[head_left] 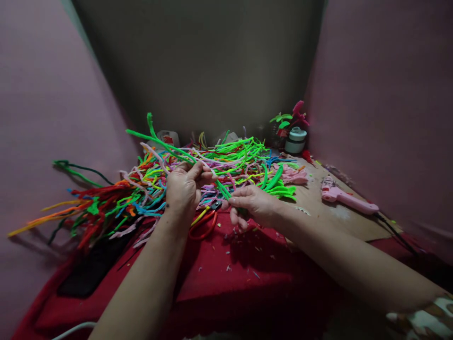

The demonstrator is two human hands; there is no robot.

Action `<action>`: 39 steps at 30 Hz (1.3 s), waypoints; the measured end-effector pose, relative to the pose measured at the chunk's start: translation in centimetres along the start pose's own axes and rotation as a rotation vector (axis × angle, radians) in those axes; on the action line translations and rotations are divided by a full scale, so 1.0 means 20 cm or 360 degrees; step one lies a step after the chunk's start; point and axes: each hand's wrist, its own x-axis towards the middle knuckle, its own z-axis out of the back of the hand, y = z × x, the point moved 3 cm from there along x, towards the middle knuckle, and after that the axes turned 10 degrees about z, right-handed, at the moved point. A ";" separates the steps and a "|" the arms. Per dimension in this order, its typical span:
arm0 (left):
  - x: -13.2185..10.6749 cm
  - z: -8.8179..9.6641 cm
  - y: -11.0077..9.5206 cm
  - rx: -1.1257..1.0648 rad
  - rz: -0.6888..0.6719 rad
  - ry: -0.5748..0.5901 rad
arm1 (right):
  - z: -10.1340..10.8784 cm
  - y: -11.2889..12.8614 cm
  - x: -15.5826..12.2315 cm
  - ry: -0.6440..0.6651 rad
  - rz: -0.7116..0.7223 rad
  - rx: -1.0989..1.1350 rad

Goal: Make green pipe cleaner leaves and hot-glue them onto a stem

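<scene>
Pink walls (pixel 382 118), red-covered table (pixel 219 278). Left hand (pixel 184 186) and right hand (pixel 255 203) both have a pinch on some green fuzzy stems (pixel 222 190), over the near side of the big multicolour pile (pixel 244 153). They're lined up but not formed into anything I can see, so I'd say early stage. Behind the pile: white-topped jar (pixel 296 140) at right, whitish tub (pixel 176 138) at left, can't tell what's inside either.

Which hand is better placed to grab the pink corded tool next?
Probably the right hand: the pink corded tool lies out to the right, nearer it than the left hand. Both hold green pipe cleaners, though.
</scene>
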 end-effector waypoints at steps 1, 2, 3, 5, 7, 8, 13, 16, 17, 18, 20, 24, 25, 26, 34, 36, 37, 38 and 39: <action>0.00 0.00 0.00 0.0007 -0.0035 0.0004 | -0.01 -0.01 0.00 0.0031 -0.0027 0.0039; 0.00 0.00 0.00 0.0016 -0.0070 0.0005 | -0.01 -0.01 -0.01 0.0057 -0.0053 0.0096; -0.01 -0.01 0.00 0.0021 -0.0108 -0.0002 | -0.02 -0.01 -0.01 0.0077 -0.0074 0.0169; -0.02 -0.01 0.00 0.0024 -0.0180 -0.0025 | -0.04 -0.02 -0.03 0.0104 -0.0097 0.0324; -0.02 -0.01 -0.01 0.0018 -0.0221 -0.0039 | -0.05 -0.02 -0.04 0.0108 -0.0094 0.0420; -0.02 -0.02 0.00 0.0014 -0.0213 -0.0032 | -0.05 -0.02 -0.05 0.0115 -0.0099 0.0426; -0.02 -0.02 0.03 0.0036 0.0055 0.0062 | -0.03 0.02 -0.04 0.0130 -0.0023 0.0224; -0.03 -0.04 0.04 0.0091 0.0212 0.0117 | -0.02 0.05 0.00 0.0044 0.0000 0.0258; -0.04 -0.04 0.04 0.0093 0.0250 0.0127 | -0.02 0.06 0.01 0.0001 -0.0043 0.0312; -0.04 -0.05 0.04 0.0089 0.0283 0.0134 | -0.01 0.06 0.02 -0.0043 -0.0102 0.0388; -0.05 -0.05 0.04 0.0074 0.0326 0.0135 | -0.01 0.05 0.03 -0.0093 -0.0220 0.0580; -0.05 -0.05 0.05 0.0108 0.0337 0.0179 | -0.03 -0.02 0.03 -0.0032 -0.0331 0.0767; -0.05 -0.05 0.06 0.0135 0.0328 0.0191 | -0.03 -0.03 0.03 -0.0034 -0.0337 0.0736; -0.05 -0.05 0.06 0.0163 0.0319 0.0198 | -0.03 -0.05 0.02 -0.0043 -0.0337 0.0691; -0.04 -0.04 0.04 0.0283 0.0169 0.0057 | -0.06 -0.08 -0.06 -0.0192 -0.0212 0.0362; -0.04 -0.03 0.05 0.0279 0.0180 0.0055 | -0.08 -0.09 -0.09 -0.0205 -0.0180 0.0360; -0.03 -0.03 0.06 0.0274 0.0192 0.0069 | -0.09 -0.10 -0.10 -0.0205 -0.0171 0.0347; -0.03 -0.04 0.07 0.0272 0.0212 0.0099 | -0.09 -0.10 -0.11 -0.0201 -0.0161 0.0318; -0.03 -0.04 0.08 0.0272 0.0242 0.0141 | -0.10 -0.10 -0.13 -0.0187 -0.0157 0.0271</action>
